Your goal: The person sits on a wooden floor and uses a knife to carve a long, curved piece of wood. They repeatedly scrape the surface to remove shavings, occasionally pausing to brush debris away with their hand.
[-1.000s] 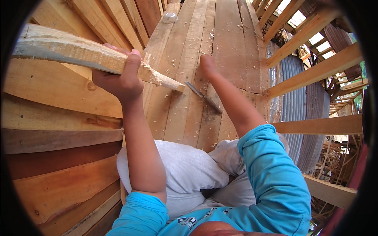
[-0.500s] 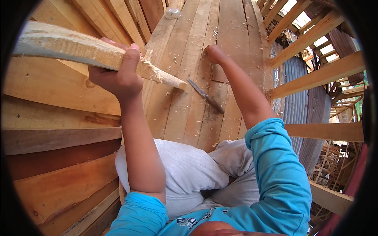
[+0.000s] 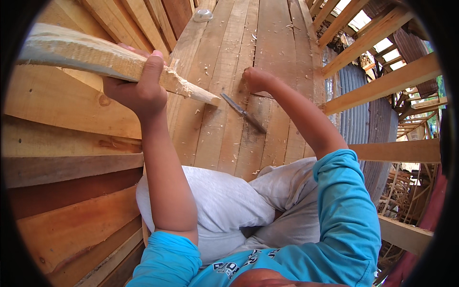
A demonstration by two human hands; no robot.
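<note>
My left hand (image 3: pixel 138 91) grips a rough pale wooden piece (image 3: pixel 81 55) that runs in from the left. Its chopped, pointed end (image 3: pixel 201 95) hangs over the floor planks. My right hand (image 3: pixel 256 79) is closed in a fist and rests on a pale plank (image 3: pixel 277 48), with nothing visible in it. A slim metal blade tool (image 3: pixel 244 113) lies on the planks just below that fist, apart from it and close to the pointed wood tip. I sit with my legs in light trousers (image 3: pixel 224 205) folded under me.
Wood chips are scattered over the planks (image 3: pixel 215 71). Curved plank walls (image 3: pixel 62 143) rise on the left. Open timber beams (image 3: pixel 382 81) and corrugated sheeting (image 3: pixel 358 119) lie to the right. A small pale object (image 3: pixel 203 14) sits far up the planks.
My right fist shifted a little along the plank and came back near the blade tool. My left hand keeps hold of the wooden piece in about the same place.
</note>
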